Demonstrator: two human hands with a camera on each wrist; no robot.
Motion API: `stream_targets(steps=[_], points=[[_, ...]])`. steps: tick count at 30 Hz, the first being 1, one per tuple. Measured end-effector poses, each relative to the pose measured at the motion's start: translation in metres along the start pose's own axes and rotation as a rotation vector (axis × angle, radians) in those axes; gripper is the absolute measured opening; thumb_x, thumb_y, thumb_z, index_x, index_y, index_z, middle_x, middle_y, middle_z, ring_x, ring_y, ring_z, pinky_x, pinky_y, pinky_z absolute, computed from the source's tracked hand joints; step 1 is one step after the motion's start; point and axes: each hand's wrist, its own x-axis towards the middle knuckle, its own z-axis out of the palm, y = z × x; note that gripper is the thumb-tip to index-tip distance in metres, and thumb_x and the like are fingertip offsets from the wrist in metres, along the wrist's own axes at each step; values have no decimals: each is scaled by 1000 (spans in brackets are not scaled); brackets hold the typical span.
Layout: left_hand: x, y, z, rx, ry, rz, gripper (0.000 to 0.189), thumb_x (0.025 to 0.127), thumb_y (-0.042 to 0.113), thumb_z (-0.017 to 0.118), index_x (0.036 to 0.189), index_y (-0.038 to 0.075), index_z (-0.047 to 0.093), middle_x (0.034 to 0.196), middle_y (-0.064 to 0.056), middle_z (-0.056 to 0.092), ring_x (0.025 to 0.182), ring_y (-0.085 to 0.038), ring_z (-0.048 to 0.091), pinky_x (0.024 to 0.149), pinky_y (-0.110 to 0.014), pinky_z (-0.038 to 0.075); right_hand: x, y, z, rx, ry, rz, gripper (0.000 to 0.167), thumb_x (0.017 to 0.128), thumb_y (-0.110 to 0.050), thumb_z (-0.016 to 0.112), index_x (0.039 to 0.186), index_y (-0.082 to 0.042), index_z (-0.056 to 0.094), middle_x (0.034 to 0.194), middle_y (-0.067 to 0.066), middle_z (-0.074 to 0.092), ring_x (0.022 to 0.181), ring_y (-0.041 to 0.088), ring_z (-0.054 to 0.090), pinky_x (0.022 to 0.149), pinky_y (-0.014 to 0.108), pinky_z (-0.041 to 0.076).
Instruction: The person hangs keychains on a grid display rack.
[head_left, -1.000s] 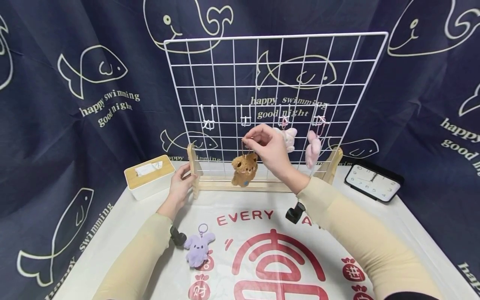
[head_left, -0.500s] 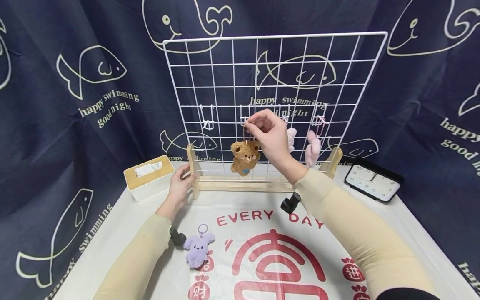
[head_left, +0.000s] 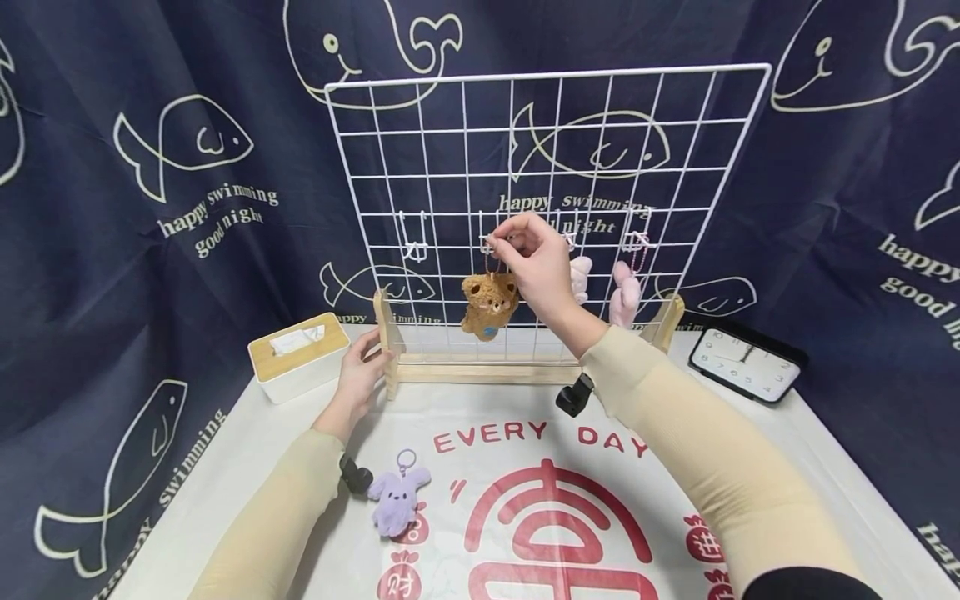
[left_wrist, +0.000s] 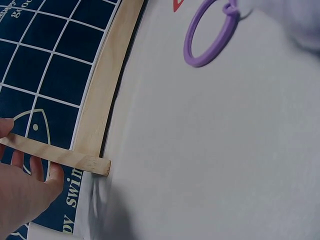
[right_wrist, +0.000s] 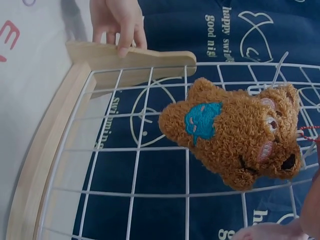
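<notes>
My right hand (head_left: 542, 265) pinches the cord loop of a brown plush bear keychain (head_left: 489, 305) between thumb and fingertips. The bear hangs in front of the white wire grid rack (head_left: 442, 131), its loop right at the second hook from the left, which the fingers partly cover. In the right wrist view the bear's blue belly patch (right_wrist: 202, 120) and face show, with a red cord (right_wrist: 311, 133) at its head. My left hand (head_left: 358, 375) grips the rack's left wooden upright (left_wrist: 55, 151), thumb on one side and fingers on the other.
A bare hook (head_left: 415, 249) hangs at the rack's left. Two pink plush keychains hang at right, the outer one (head_left: 624, 294) fully beside the wrist. A purple plush keychain (head_left: 396, 504) lies on the table. A tissue box (head_left: 300, 379) and a clock (head_left: 746, 360) flank the rack.
My right hand has risen with the bear from below the hooks to the height of the second hook. My left hand stays on the upright.
</notes>
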Motion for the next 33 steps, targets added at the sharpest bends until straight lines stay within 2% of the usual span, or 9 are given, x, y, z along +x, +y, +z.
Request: stream_targets(steps=[5,8,13,15,20,27,33], points=[[0,1,1,-9,6,-2,57,97,-6,58,152,3,43,156,-18,39,142,-39,40,114,-48,43,2,5,-2,-16,-7,37,11,91,12,68,97,17,61,88,24,68,69,9,62,64,17,52],[0,1,1,-8,6,-4,57,97,-5,58,152,4,44,156,-17,40,142,-38,40,114,-47,43,3,8,-3,-6,-8,51,11,91,11,68,97,17,61,86,14,69,69,9,62,64,17,52],[-1,3,1,-5,-1,-10,58,98,-4,58,153,5,43,157,-16,38,144,-38,38,116,-48,41,9,30,-5,-13,-8,65,11,91,6,72,97,10,63,88,3,69,73,11,64,69,21,56],[-2,3,1,-5,-1,-14,58,98,-4,58,153,6,43,158,-16,38,144,-38,37,116,-48,41,12,39,-5,-26,-13,72,10,92,4,72,97,6,65,91,4,70,75,13,65,72,23,57],[-1,1,0,2,2,-18,57,98,-4,59,152,5,44,157,-16,38,144,-38,38,116,-47,41,15,40,-4,-76,-22,96,8,93,1,72,98,3,66,95,10,70,79,14,66,75,24,58],[0,0,0,-4,4,-10,56,98,-4,58,152,4,44,155,-17,40,142,-37,40,114,-47,43,18,42,-5,-146,-17,140,7,94,-2,72,99,0,67,98,11,72,82,12,67,72,22,55],[0,0,0,-4,3,2,56,97,-4,59,151,3,44,154,-17,42,141,-37,42,113,-45,44,17,44,-3,-194,21,105,7,93,-2,72,98,0,67,96,13,73,80,10,66,72,21,54]])
